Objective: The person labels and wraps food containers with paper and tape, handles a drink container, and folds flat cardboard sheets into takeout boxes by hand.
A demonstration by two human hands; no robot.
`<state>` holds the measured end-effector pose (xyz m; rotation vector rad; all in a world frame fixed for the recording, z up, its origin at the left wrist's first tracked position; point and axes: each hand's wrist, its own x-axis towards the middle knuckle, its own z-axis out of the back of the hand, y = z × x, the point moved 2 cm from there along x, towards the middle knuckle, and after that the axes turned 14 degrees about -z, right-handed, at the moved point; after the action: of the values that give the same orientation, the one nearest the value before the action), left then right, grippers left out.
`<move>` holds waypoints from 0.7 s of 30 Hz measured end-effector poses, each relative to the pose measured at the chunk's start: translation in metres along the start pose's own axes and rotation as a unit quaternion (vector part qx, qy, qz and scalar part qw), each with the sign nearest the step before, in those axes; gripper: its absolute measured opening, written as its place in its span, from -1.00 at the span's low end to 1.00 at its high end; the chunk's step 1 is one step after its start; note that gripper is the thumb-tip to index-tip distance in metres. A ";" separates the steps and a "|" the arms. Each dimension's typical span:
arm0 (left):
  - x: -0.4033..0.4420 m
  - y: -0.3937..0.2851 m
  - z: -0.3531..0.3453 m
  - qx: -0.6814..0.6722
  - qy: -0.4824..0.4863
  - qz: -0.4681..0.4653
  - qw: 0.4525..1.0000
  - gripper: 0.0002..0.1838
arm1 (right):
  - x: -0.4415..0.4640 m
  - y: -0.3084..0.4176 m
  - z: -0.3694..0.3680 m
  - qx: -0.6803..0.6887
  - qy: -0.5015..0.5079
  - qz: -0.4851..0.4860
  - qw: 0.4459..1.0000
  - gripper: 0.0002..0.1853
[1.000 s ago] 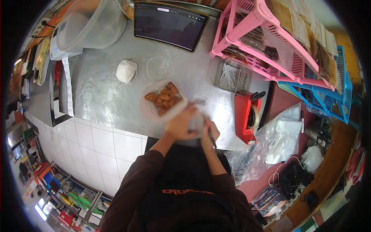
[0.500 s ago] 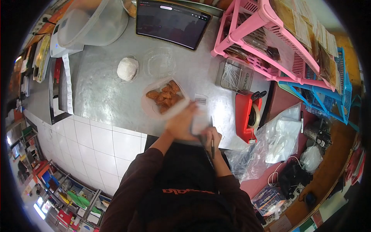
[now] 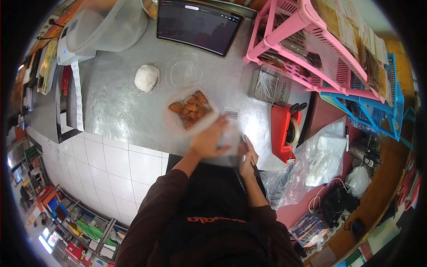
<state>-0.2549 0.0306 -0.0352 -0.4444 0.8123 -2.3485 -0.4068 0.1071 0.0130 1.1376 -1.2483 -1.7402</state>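
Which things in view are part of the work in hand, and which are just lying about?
In use, by the look of it:
- right hand, holding a dark, thin tool
- left hand, beside the tub of browned pieces; contact blurred

Likely just about:
- tablet
- red tape dispenser
- pink rack
- white round lump

Orange lettering runs across the chest of the black apron [image 3: 213, 236], upside down; only a fragment like "ala" can be made out. Dark, sideways letters mark the clear plastic box [image 3: 270, 86], too unclear to spell for certain. Print also shows on the tablet screen [image 3: 198, 27], the long paper strip [image 3: 77, 95] and the small white label [image 3: 231, 113] on the bench [image 3: 120, 115], all too small to read.
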 end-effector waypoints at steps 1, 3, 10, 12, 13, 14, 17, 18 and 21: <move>0.001 -0.001 0.002 -0.008 0.000 0.003 1.000 -0.06 | 0.001 -0.004 -0.001 -0.028 0.007 -0.037 0.999 -0.63; 0.002 -0.002 0.003 -0.014 0.001 0.005 1.000 -0.07 | 0.006 0.001 -0.012 -0.068 -0.056 -0.063 0.994 -0.75; 0.001 -0.001 0.002 -0.022 -0.011 0.008 1.000 -0.09 | 0.008 -0.018 -0.031 -0.077 -0.113 -0.106 0.985 -0.83; -0.001 -0.001 -0.001 -0.005 -0.011 -0.004 1.000 -0.09 | 0.008 -0.011 -0.037 -0.122 -0.075 -0.068 0.987 -0.83; -0.001 -0.001 -0.002 -0.012 -0.009 0.004 1.000 -0.09 | 0.005 -0.017 -0.037 -0.105 -0.069 -0.067 0.990 -0.83; -0.001 0.000 -0.001 -0.018 -0.008 0.012 1.000 -0.10 | 0.004 -0.022 -0.036 -0.104 -0.068 -0.066 0.990 -0.83; 0.001 -0.003 0.002 -0.066 -0.014 0.035 0.997 -0.09 | 0.005 -0.022 -0.028 -0.082 -0.120 -0.097 0.985 -0.83; 0.001 -0.003 0.001 -0.067 -0.014 0.034 0.997 -0.09 | 0.006 -0.017 -0.029 -0.084 -0.121 -0.097 0.984 -0.83; 0.001 -0.002 0.002 -0.027 0.002 0.012 1.000 -0.07 | 0.007 -0.016 -0.034 -0.091 -0.087 -0.070 0.990 -0.85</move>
<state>-0.2555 0.0299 -0.0324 -0.4506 0.8788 -2.3102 -0.3786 0.0946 -0.0093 1.0048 -1.1049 -2.0492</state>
